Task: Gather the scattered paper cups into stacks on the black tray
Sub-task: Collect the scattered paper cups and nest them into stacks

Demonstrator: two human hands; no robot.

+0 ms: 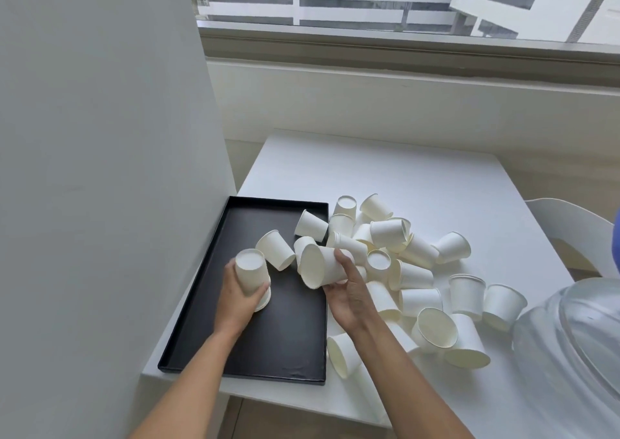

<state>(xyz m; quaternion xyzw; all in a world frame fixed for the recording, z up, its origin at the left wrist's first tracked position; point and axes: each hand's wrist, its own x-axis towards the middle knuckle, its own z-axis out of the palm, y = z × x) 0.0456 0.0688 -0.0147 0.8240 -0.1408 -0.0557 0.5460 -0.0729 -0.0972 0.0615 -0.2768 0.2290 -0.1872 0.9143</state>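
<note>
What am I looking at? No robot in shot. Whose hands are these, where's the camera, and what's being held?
There is no machine here: a person does the task bare-handed. The single picture comes from a wide-angle camera worn on their head, looking forward and down.

The left hand grips an upside-down cup standing on the black tray. The right hand holds a second cup, tipped sideways, over the tray's right edge.

The tray sits on a white table. Right of it lie many loose cups in a heap, and a couple more lie tipped on the tray. A clear bowl is at the lower right.
</note>
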